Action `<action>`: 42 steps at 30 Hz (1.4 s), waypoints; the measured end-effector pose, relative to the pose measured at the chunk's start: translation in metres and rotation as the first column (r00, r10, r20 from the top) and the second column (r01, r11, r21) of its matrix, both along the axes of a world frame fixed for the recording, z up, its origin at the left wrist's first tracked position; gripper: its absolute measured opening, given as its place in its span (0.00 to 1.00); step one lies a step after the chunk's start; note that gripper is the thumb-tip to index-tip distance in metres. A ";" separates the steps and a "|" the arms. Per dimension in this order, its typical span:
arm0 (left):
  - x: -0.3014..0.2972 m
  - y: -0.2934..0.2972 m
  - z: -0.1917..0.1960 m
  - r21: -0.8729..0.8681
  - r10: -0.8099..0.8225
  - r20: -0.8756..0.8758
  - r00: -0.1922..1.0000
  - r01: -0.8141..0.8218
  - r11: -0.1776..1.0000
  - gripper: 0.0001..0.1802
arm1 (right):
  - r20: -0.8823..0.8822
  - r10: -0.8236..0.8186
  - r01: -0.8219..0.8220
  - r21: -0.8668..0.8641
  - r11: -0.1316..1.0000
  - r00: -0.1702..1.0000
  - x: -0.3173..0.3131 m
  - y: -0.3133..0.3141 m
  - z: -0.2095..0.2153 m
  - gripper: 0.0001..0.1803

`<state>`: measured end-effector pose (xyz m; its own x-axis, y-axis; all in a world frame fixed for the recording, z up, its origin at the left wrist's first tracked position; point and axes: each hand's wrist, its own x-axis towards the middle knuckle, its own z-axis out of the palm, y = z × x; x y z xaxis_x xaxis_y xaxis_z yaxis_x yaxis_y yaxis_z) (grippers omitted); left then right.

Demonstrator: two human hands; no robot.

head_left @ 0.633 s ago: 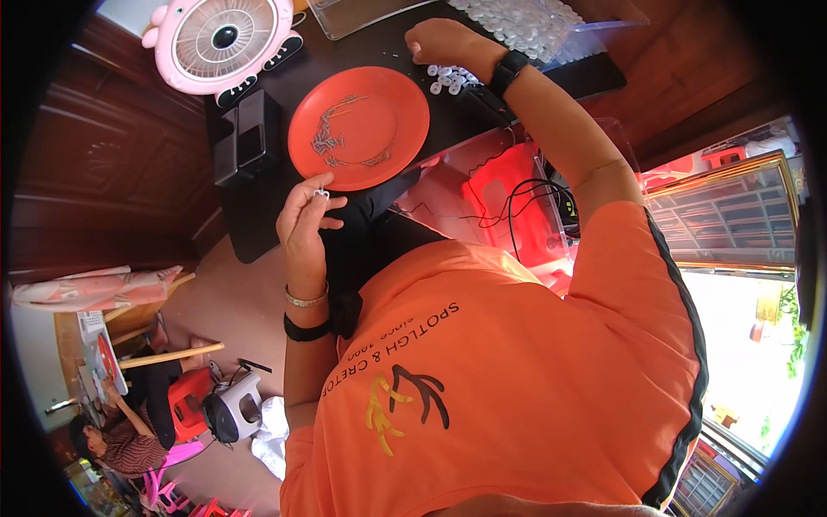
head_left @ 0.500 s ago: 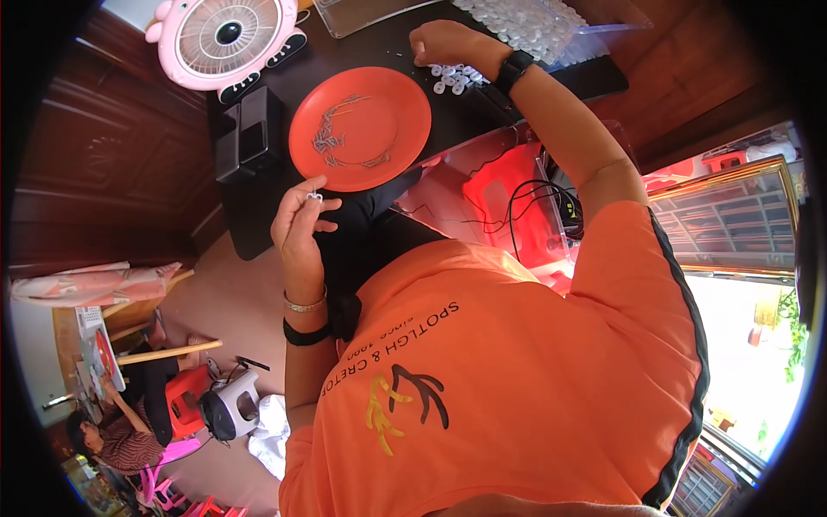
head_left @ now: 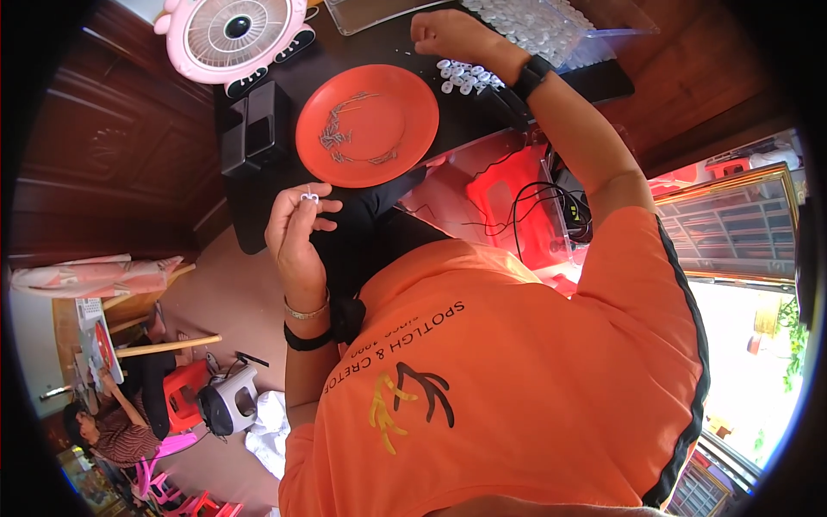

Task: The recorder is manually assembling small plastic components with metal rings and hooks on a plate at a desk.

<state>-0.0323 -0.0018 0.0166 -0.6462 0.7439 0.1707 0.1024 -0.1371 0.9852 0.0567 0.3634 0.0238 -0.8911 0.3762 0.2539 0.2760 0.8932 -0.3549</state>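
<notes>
My left hand (head_left: 295, 226) is pinching a small white plastic piece (head_left: 309, 197) between thumb and fingertips, just in front of an orange-red plate (head_left: 413, 112). A thin pin seems to stick up from that piece. On the plate lie many small grey metal pins or nails (head_left: 334, 136), most of them toward its left side. My right hand (head_left: 452, 39) is over the dark table beyond the plate, fingers curled together. Whatever is between those fingertips is too small to make out. Beside that wrist lies a loose pile of white round plastic pieces with holes (head_left: 465, 77).
A clear tray (head_left: 603, 34) full of white pieces stands at the far right. Left of the plate are a black box-shaped device (head_left: 254, 129) and a pink fan (head_left: 233, 34). Another person (head_left: 125, 435) sits at the lower left, near stools (head_left: 233, 401).
My right hand has shifted slightly away from the white pile, so more of it shows. My left hand still grips the white piece and has drawn back slightly from the plate.
</notes>
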 end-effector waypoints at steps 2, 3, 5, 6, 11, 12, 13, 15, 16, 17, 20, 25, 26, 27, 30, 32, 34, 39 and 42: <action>0.005 -0.001 0.004 -0.010 -0.007 0.000 1.000 0.007 1.000 0.11 | -0.149 0.096 -0.117 -0.138 0.984 0.984 -0.001 -0.012 0.014 0.11; 0.007 -0.002 0.005 0.010 -0.001 0.028 1.000 0.001 1.000 0.11 | -0.243 0.115 -0.193 -0.325 0.926 0.963 0.001 -0.038 0.027 0.11; 0.012 -0.002 0.010 0.047 -0.027 0.053 0.998 0.024 0.999 0.11 | -0.343 0.127 -0.323 -0.606 0.727 0.931 0.007 -0.073 0.033 0.12; 0.012 0.001 0.014 0.044 -0.014 0.049 0.999 0.012 0.999 0.11 | -0.403 0.138 -0.392 -0.661 0.640 0.905 0.009 -0.091 0.035 0.12; 0.013 0.011 0.024 0.162 -0.141 -0.018 0.990 0.142 0.977 0.12 | -0.577 0.107 -0.576 -0.746 0.333 0.810 0.010 -0.176 0.039 0.12; 0.016 0.011 0.026 0.173 -0.147 -0.016 0.989 0.147 0.974 0.12 | -0.624 0.078 -0.620 -0.740 0.261 0.777 0.010 -0.188 0.040 0.13; 0.017 0.010 0.025 0.165 -0.141 -0.015 0.990 0.141 0.976 0.12 | -0.635 0.072 -0.630 -0.735 0.252 0.769 0.007 -0.196 0.035 0.13; 0.017 0.007 0.020 0.249 -0.132 -0.009 0.991 0.130 0.960 0.11 | -0.645 0.070 -0.644 -0.737 0.204 0.761 0.005 -0.209 0.026 0.12; 0.016 0.005 0.016 0.243 -0.122 -0.007 0.992 0.120 0.963 0.11 | -0.639 0.053 -0.637 -0.750 0.178 0.767 0.005 -0.214 0.021 0.12; 0.015 0.003 0.012 0.303 -0.129 -0.022 0.991 0.130 0.944 0.10 | -0.631 0.036 -0.629 -0.763 0.152 0.775 0.004 -0.220 0.016 0.12; 0.013 0.000 0.005 0.379 -0.118 -0.022 0.993 0.117 0.918 0.09 | -0.653 -0.013 -0.643 -0.750 0.156 0.758 0.006 -0.231 0.014 0.10; 0.012 -0.002 0.003 0.385 -0.117 0.015 0.993 0.102 0.917 0.09 | -0.638 -0.030 -0.619 -0.756 0.212 0.769 0.006 -0.236 0.008 0.07; 0.012 -0.003 0.005 0.354 -0.122 0.022 0.992 0.106 0.929 0.09 | -0.641 -0.042 -0.612 -0.748 0.256 0.766 0.005 -0.236 0.006 0.08; 0.012 -0.004 0.006 0.324 -0.127 0.028 0.992 0.111 0.940 0.09 | -0.644 -0.054 -0.603 -0.739 0.301 0.763 0.003 -0.235 0.004 0.08; 0.007 -0.008 0.005 0.262 -0.119 0.028 0.993 0.108 0.959 0.09 | -0.587 -0.012 -0.572 -0.793 0.210 0.809 0.003 -0.226 0.004 0.08; 0.004 -0.009 0.004 0.265 -0.133 0.056 0.989 0.114 0.958 0.10 | -0.539 0.015 -0.534 -0.831 0.154 0.842 0.001 -0.223 0.002 0.08; 0.003 -0.009 0.003 0.267 -0.145 0.085 0.986 0.118 0.956 0.10 | -0.568 0.028 -0.564 -0.810 0.160 0.823 -0.002 -0.224 -0.006 0.10; 0.001 -0.011 -0.001 0.258 -0.131 0.163 0.978 0.086 0.962 0.11 | -0.579 0.021 -0.562 -0.781 0.273 0.815 -0.002 -0.234 -0.007 0.11; -0.001 -0.012 -0.004 0.273 -0.131 0.160 0.978 0.084 0.958 0.11 | -0.587 0.031 -0.566 -0.762 0.314 0.809 0.000 -0.236 -0.006 0.11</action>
